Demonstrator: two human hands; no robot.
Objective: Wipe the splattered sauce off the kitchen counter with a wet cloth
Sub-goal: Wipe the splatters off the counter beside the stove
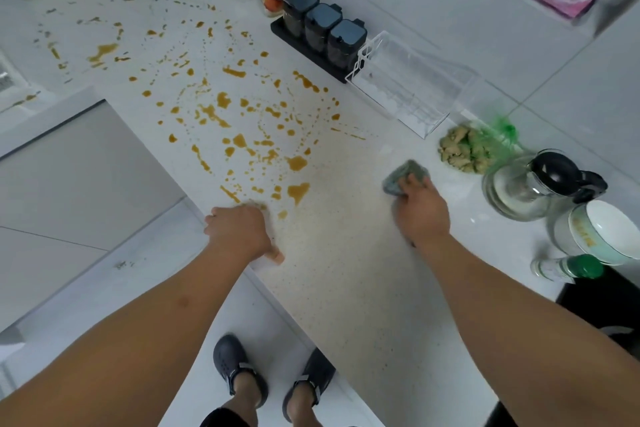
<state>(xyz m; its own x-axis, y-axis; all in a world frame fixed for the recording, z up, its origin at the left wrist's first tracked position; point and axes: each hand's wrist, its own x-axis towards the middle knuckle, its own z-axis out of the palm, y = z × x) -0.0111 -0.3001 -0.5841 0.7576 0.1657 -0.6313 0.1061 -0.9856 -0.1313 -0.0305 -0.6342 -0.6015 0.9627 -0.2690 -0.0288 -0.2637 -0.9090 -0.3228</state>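
Most sauce (221, 114) still sits on the desk (346, 270) left of the cloth (403, 177) gripped by the right hand (420, 211), left hand (239, 229) curled on the edge, so a soaked cloth would likely smear.

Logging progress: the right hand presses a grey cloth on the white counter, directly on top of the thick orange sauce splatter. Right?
Not quite. In the head view the right hand presses the grey cloth on the white counter, but beside the orange sauce splatter, on an almost clean patch.
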